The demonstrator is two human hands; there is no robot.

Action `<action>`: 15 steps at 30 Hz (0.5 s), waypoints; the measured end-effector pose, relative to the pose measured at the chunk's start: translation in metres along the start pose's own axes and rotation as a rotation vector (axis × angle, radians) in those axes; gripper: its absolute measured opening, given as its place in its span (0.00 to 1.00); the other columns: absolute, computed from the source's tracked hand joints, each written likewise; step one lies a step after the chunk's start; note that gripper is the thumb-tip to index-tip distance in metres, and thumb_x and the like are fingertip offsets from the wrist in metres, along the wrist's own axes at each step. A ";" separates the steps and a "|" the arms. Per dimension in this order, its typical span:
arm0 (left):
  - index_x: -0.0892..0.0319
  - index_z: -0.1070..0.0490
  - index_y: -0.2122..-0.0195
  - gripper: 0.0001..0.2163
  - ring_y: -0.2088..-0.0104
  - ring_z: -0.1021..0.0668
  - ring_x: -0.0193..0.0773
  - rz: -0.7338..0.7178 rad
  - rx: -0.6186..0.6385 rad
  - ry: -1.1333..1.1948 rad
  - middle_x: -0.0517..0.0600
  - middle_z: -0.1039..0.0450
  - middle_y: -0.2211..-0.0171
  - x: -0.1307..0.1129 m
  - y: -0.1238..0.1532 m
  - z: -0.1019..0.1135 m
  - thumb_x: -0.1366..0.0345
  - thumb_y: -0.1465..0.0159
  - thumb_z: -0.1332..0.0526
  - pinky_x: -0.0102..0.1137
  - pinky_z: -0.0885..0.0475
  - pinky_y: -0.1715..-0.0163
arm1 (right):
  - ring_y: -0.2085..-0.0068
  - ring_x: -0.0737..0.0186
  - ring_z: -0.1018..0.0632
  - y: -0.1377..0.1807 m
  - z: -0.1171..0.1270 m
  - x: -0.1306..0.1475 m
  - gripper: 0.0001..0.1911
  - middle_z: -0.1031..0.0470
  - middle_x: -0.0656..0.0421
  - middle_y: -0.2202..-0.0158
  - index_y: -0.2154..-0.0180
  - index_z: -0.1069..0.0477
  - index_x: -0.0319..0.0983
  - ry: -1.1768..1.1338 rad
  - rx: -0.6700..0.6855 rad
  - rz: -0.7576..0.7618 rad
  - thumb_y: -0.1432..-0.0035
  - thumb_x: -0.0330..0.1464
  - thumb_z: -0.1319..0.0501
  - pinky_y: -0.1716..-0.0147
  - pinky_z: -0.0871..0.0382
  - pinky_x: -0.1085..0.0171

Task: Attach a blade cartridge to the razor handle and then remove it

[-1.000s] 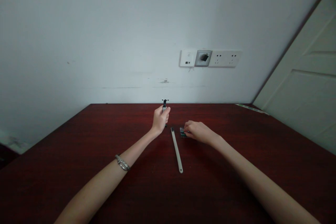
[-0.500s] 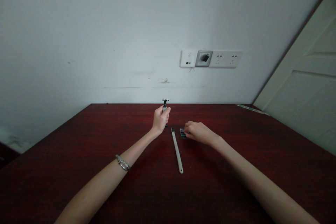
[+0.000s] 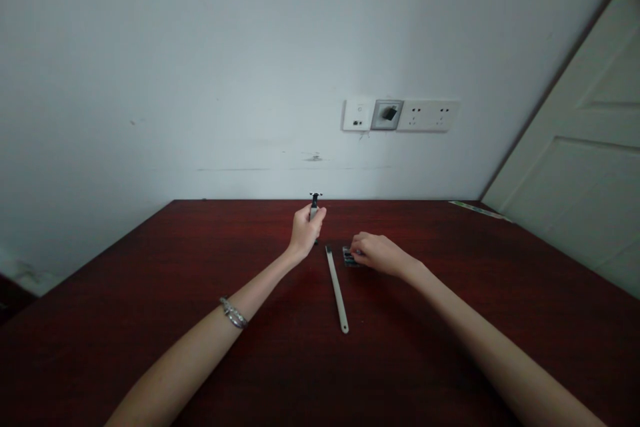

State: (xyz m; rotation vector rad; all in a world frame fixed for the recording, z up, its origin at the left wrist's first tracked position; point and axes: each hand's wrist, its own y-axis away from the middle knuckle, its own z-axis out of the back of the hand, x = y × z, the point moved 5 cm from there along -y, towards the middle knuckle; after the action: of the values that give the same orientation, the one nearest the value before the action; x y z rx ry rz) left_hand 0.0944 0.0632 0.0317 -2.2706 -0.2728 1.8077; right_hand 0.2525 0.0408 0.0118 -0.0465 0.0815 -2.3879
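Observation:
My left hand (image 3: 305,232) is closed around the grey handle of a T-headed, razor-like tool (image 3: 315,203), its thin dark head pointing up and away from me. To the right, my right hand (image 3: 377,252) has its fingers bent and pinched at a small clear pack (image 3: 348,257) with dark pieces in it. The fingers cover part of this pack, so its right side is hidden. Between the hands lies a long, pale grey handle (image 3: 338,293) with a dark far end and a hole in its near end.
The dark red wooden table (image 3: 240,373) runs back to a white wall (image 3: 250,67). Sockets and a black plug (image 3: 390,113) are on that wall. A pale strip (image 3: 480,209) lies at the table's far right corner, by a white panelled door (image 3: 590,167).
The view has shifted very slightly, so everything sits a little lower. Both hands keep their places and their grips.

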 end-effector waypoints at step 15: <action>0.61 0.33 0.75 0.12 0.87 0.42 0.24 -0.104 -0.033 -0.201 0.39 0.45 0.86 -0.004 0.000 0.002 0.57 0.48 0.36 0.22 0.49 0.86 | 0.64 0.61 0.26 0.004 0.021 -0.011 0.11 0.24 0.56 0.66 0.67 0.26 0.38 -0.297 -0.143 -0.092 0.42 0.33 0.46 0.65 0.36 0.65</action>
State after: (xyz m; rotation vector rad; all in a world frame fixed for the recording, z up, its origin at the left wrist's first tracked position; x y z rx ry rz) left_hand 0.0914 0.0626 0.0346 -2.0547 -0.4495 1.9916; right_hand 0.2643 0.0448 0.0320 -0.4795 0.1116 -2.4349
